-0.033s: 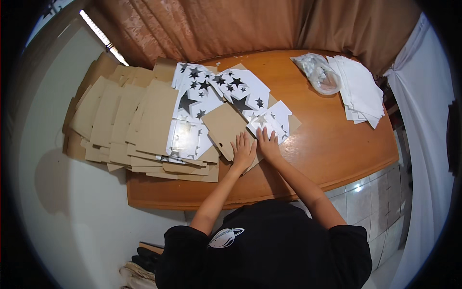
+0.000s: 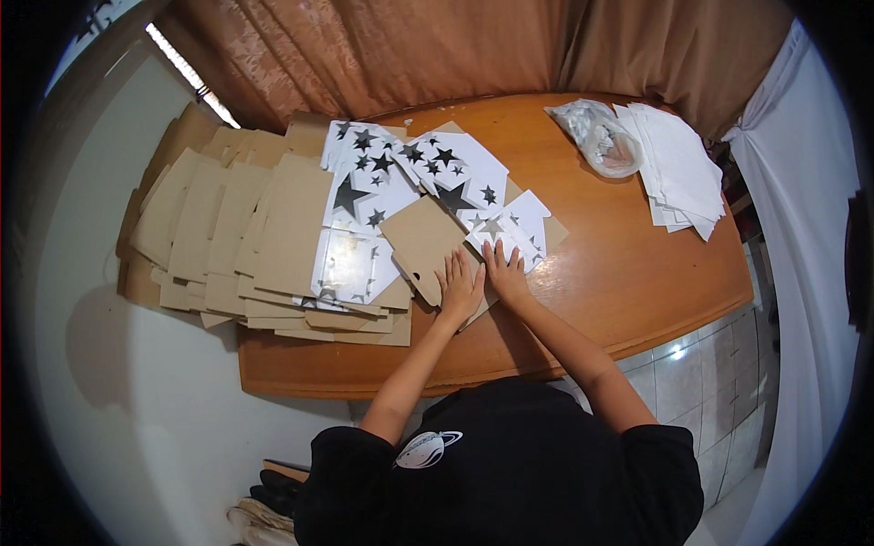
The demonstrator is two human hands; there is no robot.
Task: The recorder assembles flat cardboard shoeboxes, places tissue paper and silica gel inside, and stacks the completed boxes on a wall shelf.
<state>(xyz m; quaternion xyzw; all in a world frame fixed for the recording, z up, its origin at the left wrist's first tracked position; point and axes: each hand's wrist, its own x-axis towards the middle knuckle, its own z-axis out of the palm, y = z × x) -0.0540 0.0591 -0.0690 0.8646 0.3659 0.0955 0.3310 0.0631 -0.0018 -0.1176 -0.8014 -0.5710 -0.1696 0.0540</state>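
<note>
A flat cardboard box blank lies in front of me, angled on the wooden table. Its plain brown panel (image 2: 421,238) is on the left, and its white panel with black and grey stars (image 2: 469,164) reaches away to the far side. My left hand (image 2: 462,289) rests flat on the near part of the brown panel, fingers stretched out. Beside it, my right hand (image 2: 506,275) presses flat on the near edge of the smaller white star-printed flap (image 2: 521,226), its fingers spread. Neither hand grasps anything.
Left of the blank, a broad overlapping pile of brown cardboard blanks (image 2: 293,218) overhangs the table's left edge, with a star-printed blank (image 2: 350,259) on top. At the far right are a clear plastic bag (image 2: 601,141) and white paper sheets (image 2: 678,168). A brown curtain (image 2: 437,45) hangs behind.
</note>
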